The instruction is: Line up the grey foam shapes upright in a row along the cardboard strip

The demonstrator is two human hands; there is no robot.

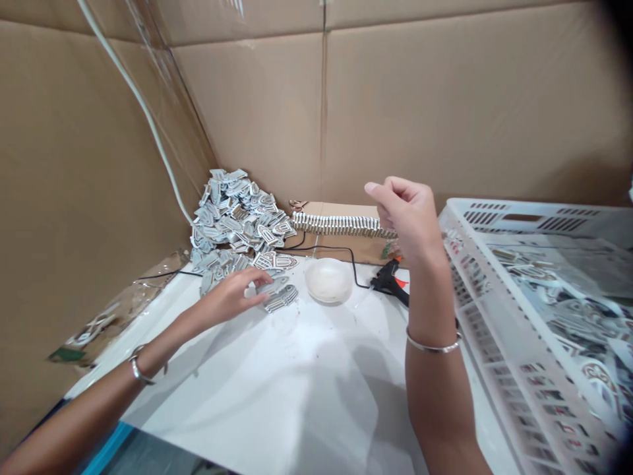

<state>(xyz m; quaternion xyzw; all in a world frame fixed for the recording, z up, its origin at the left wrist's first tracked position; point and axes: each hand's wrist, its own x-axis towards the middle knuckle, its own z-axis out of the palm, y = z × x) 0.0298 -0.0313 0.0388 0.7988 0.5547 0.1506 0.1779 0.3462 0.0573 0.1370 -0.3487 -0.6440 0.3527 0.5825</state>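
Observation:
My left hand (241, 291) reaches over the white table, its thumb and fingers apart. Its fingertips are at a small group of grey, white-edged flat pieces (281, 300) beside a large heap of similar pieces (237, 221). Whether the fingertips press on one of them is hard to see. Raised above the table's right side, my right hand (408, 211) is closed with its fingers curled in. Anything inside it is hidden. Below it lies a black hot glue gun (388, 278) with orange parts. A shallow white bowl (328, 282) stands between my hands.
A long row of upright pieces (341, 225) stands along cardboard at the back. On the right, a white plastic crate (487, 284) holds many flat pieces. Cardboard walls (420, 99) enclose the table (277, 382). A black cord (341, 249) runs behind the bowl.

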